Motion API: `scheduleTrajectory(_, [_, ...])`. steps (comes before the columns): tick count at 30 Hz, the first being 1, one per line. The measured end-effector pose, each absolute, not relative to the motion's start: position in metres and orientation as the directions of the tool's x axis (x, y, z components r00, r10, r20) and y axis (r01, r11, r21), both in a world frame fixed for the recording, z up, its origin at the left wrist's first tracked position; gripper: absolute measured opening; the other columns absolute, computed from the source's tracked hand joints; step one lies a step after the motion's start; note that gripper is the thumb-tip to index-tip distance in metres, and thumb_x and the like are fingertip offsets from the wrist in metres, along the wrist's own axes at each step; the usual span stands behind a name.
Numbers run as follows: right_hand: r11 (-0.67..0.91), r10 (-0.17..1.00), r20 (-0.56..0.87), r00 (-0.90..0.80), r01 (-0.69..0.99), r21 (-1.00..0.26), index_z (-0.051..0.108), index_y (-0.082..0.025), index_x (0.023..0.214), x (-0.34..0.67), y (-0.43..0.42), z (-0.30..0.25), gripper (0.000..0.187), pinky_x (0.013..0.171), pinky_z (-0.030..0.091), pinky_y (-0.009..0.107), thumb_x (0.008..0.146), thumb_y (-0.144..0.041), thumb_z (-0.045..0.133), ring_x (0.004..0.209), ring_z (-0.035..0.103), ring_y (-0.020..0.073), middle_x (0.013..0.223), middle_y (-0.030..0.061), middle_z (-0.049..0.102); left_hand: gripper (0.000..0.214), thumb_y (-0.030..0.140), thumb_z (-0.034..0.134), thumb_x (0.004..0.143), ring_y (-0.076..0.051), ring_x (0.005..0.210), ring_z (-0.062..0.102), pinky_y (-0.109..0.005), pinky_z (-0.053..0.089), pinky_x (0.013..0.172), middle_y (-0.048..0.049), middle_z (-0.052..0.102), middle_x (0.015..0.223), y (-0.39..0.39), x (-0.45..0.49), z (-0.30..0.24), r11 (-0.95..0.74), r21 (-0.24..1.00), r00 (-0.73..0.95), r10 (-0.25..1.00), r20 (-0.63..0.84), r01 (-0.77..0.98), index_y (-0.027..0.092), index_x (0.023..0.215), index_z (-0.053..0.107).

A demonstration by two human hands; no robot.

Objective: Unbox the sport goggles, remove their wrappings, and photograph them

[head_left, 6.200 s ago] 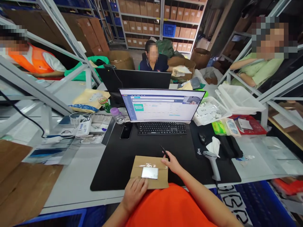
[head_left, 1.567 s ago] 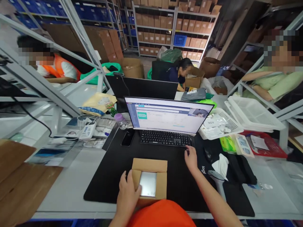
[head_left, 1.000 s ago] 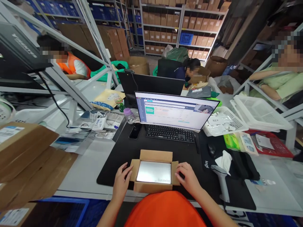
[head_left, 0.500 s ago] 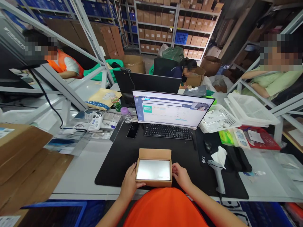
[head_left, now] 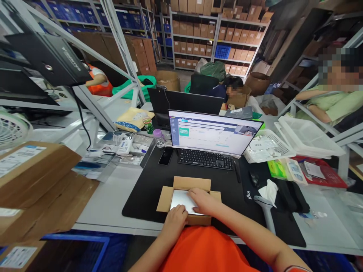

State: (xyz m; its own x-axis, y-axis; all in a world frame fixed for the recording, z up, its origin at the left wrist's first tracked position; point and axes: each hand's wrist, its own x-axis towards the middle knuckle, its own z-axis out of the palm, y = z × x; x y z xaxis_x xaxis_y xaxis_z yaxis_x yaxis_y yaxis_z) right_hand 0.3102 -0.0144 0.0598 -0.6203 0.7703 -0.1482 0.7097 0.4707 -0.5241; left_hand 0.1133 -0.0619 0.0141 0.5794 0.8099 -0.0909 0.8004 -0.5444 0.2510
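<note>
An open cardboard box (head_left: 165,198) sits on the black desk mat (head_left: 141,196) just before me, its flaps spread. Inside lies a flat silvery packet (head_left: 178,197). My right hand (head_left: 202,201) reaches across into the box, fingers bent down on the packet's right part. My left hand (head_left: 176,217) rests at the box's near edge, fingers curled onto the packet. Beyond the box stand the keyboard (head_left: 206,158) and the lit monitor (head_left: 214,132).
A handheld scanner (head_left: 265,209), a mouse (head_left: 254,179) and a white tissue (head_left: 269,190) lie right of the box. A phone (head_left: 166,155) lies left of the keyboard. Stacked cardboard boxes (head_left: 34,177) fill the left. Other people work behind and at the right.
Both hands have moved from the box's outer sides onto the packet inside. The side flaps have opened outward again. The view has shifted slightly left.
</note>
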Motion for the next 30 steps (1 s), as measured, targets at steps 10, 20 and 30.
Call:
scheduleTrajectory(10, [0.456,0.773,-0.223,-0.594,0.765,-0.454,0.034,-0.007,0.149,0.305,0.008,0.046,0.119,0.114,0.035,0.048,0.050,-0.044,0.089,0.135,0.042,0.0391,0.147,0.0242,0.043,0.012,0.009,0.058,0.090,-0.025,0.090,0.061,-0.038,0.046,0.077,-0.0068,0.066,0.090,-0.074,0.108,-0.005,-0.528,0.272,0.558,0.829,-0.042,0.805,0.017,0.085,0.066])
scheduleTrajectory(20, [0.513,0.781,-0.280,-0.558,0.830,-0.221,0.024,-0.011,0.153,0.286,0.002,0.041,0.128,0.107,0.040,0.050,0.049,-0.034,0.094,0.125,0.049,0.0399,0.139,0.0233,0.051,0.017,0.002,0.060,0.083,-0.021,0.089,0.058,-0.034,0.044,0.078,-0.0044,0.064,0.090,-0.068,0.108,-0.001,-0.551,0.333,0.581,0.814,0.013,0.765,0.018,0.081,0.064])
scheduleTrajectory(30, [0.425,0.797,-0.290,-0.530,0.833,-0.354,0.044,-0.010,0.141,0.288,0.010,0.058,0.107,0.100,0.046,0.053,0.046,-0.024,0.092,0.114,0.061,0.0430,0.127,0.0251,0.062,0.021,0.007,0.062,0.082,-0.027,0.104,0.061,-0.042,0.047,0.094,-0.0070,0.068,0.105,-0.065,0.098,0.020,-0.545,0.415,0.556,0.824,0.108,0.728,0.022,0.096,0.068])
